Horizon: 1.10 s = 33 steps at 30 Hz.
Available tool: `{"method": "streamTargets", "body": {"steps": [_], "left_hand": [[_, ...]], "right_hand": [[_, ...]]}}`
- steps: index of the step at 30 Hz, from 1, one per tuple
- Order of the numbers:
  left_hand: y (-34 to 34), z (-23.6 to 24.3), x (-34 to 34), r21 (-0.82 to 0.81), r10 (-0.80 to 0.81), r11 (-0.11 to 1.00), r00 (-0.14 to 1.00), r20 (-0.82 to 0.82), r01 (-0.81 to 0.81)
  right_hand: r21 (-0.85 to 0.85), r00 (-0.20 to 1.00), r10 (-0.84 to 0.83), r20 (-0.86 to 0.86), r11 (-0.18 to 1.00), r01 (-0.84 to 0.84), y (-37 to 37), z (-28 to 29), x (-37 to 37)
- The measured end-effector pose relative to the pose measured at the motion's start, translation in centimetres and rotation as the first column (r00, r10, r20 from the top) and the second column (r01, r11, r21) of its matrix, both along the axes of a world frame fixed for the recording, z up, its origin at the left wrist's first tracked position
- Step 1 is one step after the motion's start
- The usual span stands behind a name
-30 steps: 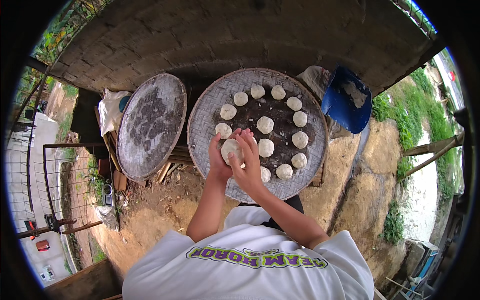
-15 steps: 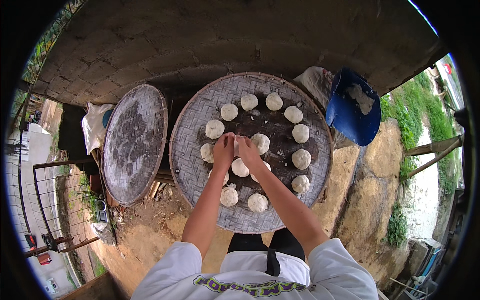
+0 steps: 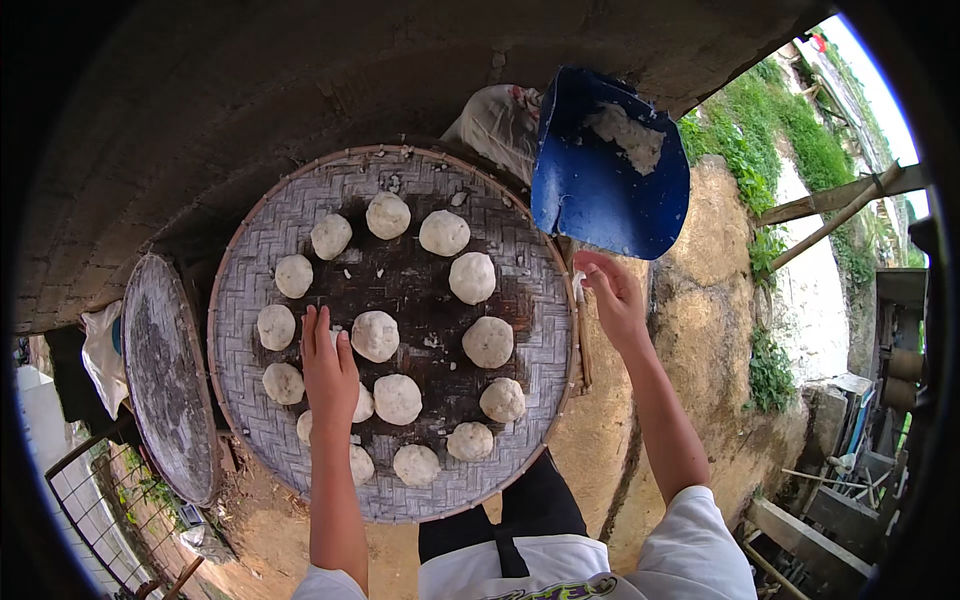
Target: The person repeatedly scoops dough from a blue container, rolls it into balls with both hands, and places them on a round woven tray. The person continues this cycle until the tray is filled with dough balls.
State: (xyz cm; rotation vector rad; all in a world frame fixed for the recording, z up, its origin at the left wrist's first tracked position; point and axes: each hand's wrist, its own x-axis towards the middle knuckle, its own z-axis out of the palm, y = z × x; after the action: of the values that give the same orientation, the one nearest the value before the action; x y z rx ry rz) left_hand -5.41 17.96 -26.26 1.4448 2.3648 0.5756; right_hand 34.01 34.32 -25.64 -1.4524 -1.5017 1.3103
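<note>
Pale, lumpy dough balls (image 3: 397,399) sit in a ring and across the middle of a round woven bamboo tray (image 3: 250,250). My left hand (image 3: 328,375) is over the tray's left part, fingers stretched up and thumb apart. A pale lump partly shows between its thumb and fingers, next to a dough ball (image 3: 375,336). Beyond the tray's right rim, my right hand (image 3: 614,305) hangs in the air with fingers partly bent and apart. Something small and whitish shows by its fingertips, too small to name. Above it is a cut blue plastic container (image 3: 600,205) holding a dough mass (image 3: 627,137).
A second round woven tray (image 3: 165,380) leans at the left. Behind the big tray stand a whitish plastic bag (image 3: 497,130) and a dark block wall (image 3: 300,90). Wooden poles (image 3: 835,215) and grass lie at the right.
My hands were together over the tray with something whitish between them; now they are apart, the right one out toward the blue container. The view has shifted to the right.
</note>
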Motion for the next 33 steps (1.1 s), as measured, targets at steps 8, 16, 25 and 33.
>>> {"method": "streamTargets", "body": {"steps": [8,16,25,33], "left_hand": [[20.2,1.0,19.1,0.373,-0.343,0.898,0.901,0.267,0.232],[27.6,-2.9,21.7,0.287,-0.238,0.945,0.933,0.269,0.158],[27.8,-3.4,22.4,0.333,-0.227,0.931,0.951,0.209,0.149],[27.8,-4.0,22.3,0.223,-0.174,0.968,0.951,0.256,0.117]], "right_hand": [[0.669,0.731,-0.346,0.589,0.716,-0.2,25.3,-7.4,5.5],[0.635,0.717,-0.405,0.568,0.769,-0.069,32.0,-12.5,4.5],[0.701,0.74,-0.451,0.498,0.713,-0.037,32.8,-14.0,0.9],[0.724,0.726,-0.504,0.468,0.689,0.012,32.9,-13.9,-1.6]]}}
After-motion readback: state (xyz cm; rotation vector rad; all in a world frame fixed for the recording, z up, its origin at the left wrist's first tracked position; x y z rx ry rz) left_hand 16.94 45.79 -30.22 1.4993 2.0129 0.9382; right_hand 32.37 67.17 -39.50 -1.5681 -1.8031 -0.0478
